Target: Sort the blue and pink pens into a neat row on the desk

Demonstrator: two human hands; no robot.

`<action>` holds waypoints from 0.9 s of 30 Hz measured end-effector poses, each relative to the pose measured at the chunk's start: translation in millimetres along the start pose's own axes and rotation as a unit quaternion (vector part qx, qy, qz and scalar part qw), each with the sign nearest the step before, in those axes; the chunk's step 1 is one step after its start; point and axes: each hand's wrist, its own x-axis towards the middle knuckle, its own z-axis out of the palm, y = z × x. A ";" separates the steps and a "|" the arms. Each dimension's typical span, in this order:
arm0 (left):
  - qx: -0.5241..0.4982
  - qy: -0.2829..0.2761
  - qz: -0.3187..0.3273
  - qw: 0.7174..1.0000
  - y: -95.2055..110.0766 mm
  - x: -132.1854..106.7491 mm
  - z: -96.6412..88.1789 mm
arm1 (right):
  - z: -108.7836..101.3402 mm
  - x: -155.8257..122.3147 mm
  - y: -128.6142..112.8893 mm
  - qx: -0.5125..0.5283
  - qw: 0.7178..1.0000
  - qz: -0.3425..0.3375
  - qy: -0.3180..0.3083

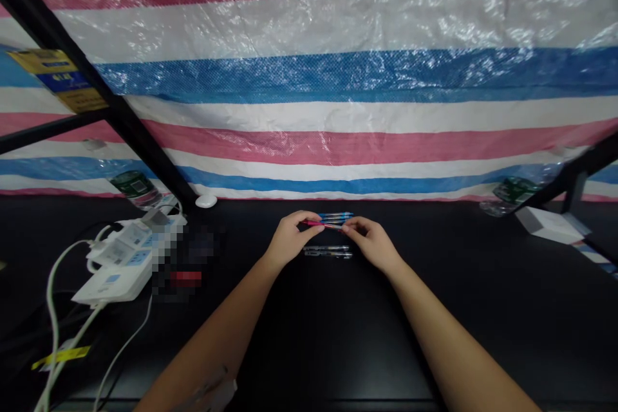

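Note:
Over the middle of a black table (pixel 434 309), my left hand (pixel 288 238) and my right hand (pixel 371 239) hold a thin red pen (pixel 321 224) between them, one end pinched in each set of fingers. The pen lies roughly level, a little above the tabletop. Just behind it, blue pens (pixel 335 215) lie on the table. Below the hands, two dark clear-bodied pens (pixel 327 252) lie side by side on the table.
White power strips (pixel 123 261) with white cables sit at the left. A small white round object (pixel 206 201) lies by a striped plastic sheet (pixel 338 77) at the back. A white box (pixel 550 224) and plastic bottles (pixel 514 196) are at the right. Black frame bars (pixel 111 103) cross the left.

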 end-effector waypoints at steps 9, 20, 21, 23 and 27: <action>0.157 -0.170 0.085 0.969 2.2 -8.6 -3.7 | -2.4 -0.1 7.5 -0.212 0.973 -0.068 -0.065; 0.256 -0.233 0.116 0.931 8.0 -14.2 3.1 | 7.1 8.2 32.2 -0.274 0.956 -0.079 0.063; 0.261 -0.235 0.117 0.929 8.4 -14.8 4.0 | 6.5 9.6 35.0 -0.292 0.952 -0.072 0.061; 0.267 -0.235 0.119 0.927 9.3 -15.5 5.3 | 5.2 11.7 39.3 -0.313 0.947 -0.061 0.049; 0.270 -0.230 0.116 0.928 9.0 -15.6 6.2 | 3.5 13.4 42.5 -0.304 0.950 -0.063 0.041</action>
